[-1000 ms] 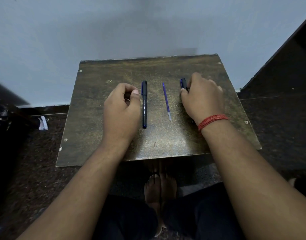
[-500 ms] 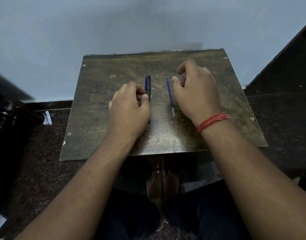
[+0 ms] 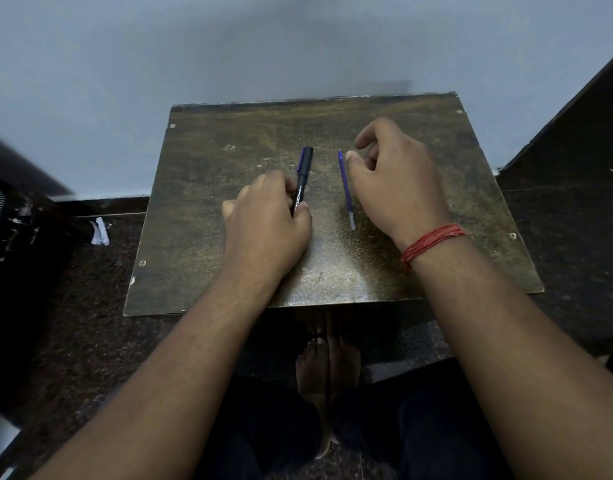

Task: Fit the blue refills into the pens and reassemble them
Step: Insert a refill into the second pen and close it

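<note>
A black pen (image 3: 304, 169) with a blue clip lies near the middle of the small worn table (image 3: 201, 202), pointing away from me. My left hand (image 3: 267, 223) is closed around its lower half, thumb on the barrel. A thin blue refill (image 3: 345, 188) with a pale near end lies on the table just right of the pen. My right hand (image 3: 393, 183) hovers beside the refill, its thumb tip at the refill's far end and its index finger raised apart from it. Nothing shows between those fingers. A second pen seen earlier is hidden under this hand.
The table stands against a pale wall. My bare feet (image 3: 327, 362) rest on the dark speckled floor under its near edge. A white paper scrap (image 3: 99, 232) lies on the floor at left, beside a dark object (image 3: 7, 209).
My left hand has closed over the black pen's lower half and tilted it slightly. My right hand left the second pen and shifted left to the refill, thumb and index finger spread.
</note>
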Motion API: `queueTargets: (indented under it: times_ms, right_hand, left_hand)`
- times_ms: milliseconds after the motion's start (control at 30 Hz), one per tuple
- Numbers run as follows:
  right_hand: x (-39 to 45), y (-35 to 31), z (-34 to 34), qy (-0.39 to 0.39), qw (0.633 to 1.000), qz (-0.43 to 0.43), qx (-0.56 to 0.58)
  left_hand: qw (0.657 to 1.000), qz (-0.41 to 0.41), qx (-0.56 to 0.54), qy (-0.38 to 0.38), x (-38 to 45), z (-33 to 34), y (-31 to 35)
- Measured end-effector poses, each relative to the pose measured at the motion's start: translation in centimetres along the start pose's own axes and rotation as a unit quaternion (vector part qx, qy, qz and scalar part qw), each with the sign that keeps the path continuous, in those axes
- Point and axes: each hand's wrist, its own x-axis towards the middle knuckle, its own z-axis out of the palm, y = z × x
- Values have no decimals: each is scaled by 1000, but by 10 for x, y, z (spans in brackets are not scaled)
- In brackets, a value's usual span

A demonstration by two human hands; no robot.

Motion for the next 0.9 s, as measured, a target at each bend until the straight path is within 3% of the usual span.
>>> queueTargets:
  times_ms: [300, 700, 800, 900]
  right_hand:
    - [-1, 1, 2, 6, 999, 16, 38]
    - [-4, -5, 3, -17, 992, 59, 114]
    - [-4, -8, 4, -47, 968, 109, 222]
    - [-4, -8, 7, -62, 913, 168, 367]
  left_hand:
    - [1000, -16, -20, 3, 1, -4, 2]
    - [980, 26, -172, 102, -1, -13, 10]
    - [976, 37, -195, 93, -3, -13, 15]
    - [978, 63, -188, 66, -7, -8, 20]
